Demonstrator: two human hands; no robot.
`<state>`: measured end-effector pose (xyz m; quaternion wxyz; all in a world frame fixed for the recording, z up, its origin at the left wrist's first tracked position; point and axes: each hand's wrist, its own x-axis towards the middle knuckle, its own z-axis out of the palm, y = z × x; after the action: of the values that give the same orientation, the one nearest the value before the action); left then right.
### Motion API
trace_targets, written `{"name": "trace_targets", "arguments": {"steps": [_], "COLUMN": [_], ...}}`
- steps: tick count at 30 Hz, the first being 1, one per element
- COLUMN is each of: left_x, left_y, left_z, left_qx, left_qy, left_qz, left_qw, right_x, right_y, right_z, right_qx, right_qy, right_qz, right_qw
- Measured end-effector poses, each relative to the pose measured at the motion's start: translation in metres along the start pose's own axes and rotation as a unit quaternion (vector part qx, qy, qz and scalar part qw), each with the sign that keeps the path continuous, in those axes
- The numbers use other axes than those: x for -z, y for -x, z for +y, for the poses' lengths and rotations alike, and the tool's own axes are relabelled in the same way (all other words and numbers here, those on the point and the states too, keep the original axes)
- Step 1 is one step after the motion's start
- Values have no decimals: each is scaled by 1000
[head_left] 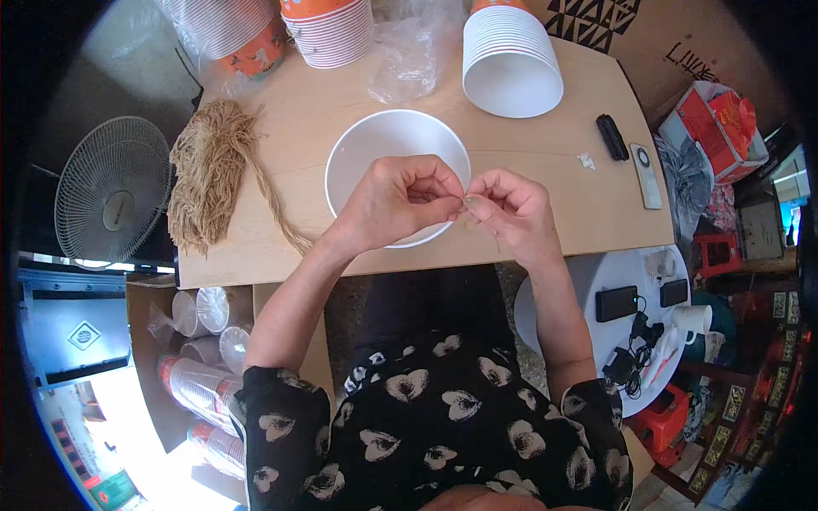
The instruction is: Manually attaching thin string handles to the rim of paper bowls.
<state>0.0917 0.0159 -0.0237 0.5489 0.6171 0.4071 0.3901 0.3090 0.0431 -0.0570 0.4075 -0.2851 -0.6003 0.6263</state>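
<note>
A white paper tub point(366, 153) stands at the middle of the table, its mouth facing up. Over its near right rim, my left hand point(407, 201) and my right hand point(516, 213) meet fingertip to fingertip. Both are closed in a pinch. Whatever lies between the fingertips is too small and thin to make out. To the left of the tub lies a thick bundle of tan twine point(209, 175), and one twisted hank point(273, 200) trails from it toward my left forearm.
Stacked paper tubs point(328, 34) and crumpled clear plastic point(405, 64) line the table's far side; another stack point(511, 64) lies sideways. At right are a black object point(612, 137) and a pale remote-like device point(646, 175). A fan point(115, 196) stands left; a white round stool point(588, 341) holds chargers.
</note>
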Motion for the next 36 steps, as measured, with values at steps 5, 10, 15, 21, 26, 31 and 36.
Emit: {"name": "trace_targets", "arguments": {"steps": [5, 10, 15, 21, 26, 31, 36], "left_x": [-1, -1, 1, -1, -1, -2, -1], "left_y": [1, -1, -2, -4, -2, -2, -2], "left_z": [-5, -5, -3, -3, -4, -1, -6], "left_qx": [-10, -9, -9, -3, 5, 15, -13], "left_qy": [34, 69, 64, 52, 54, 51, 33], "left_qz": [10, 13, 4, -1, -4, -23, -39], "left_qw": [999, 998, 998, 999, 999, 998, 999], "right_x": [0, 3, 0, -1, -4, -7, -12], "right_y": [2, 2, -3, -3, -2, -1, 0], "right_z": [-1, 2, -11, -6, -2, -2, 4], "right_qx": [-65, -91, -84, -11, -16, 7, 61], "right_qy": [-56, -158, -94, 29, -24, -54, -51], "right_qz": [5, 13, 22, 32, 59, 118, 141], "right_qw": [996, 983, 992, 999, 998, 992, 987]}}
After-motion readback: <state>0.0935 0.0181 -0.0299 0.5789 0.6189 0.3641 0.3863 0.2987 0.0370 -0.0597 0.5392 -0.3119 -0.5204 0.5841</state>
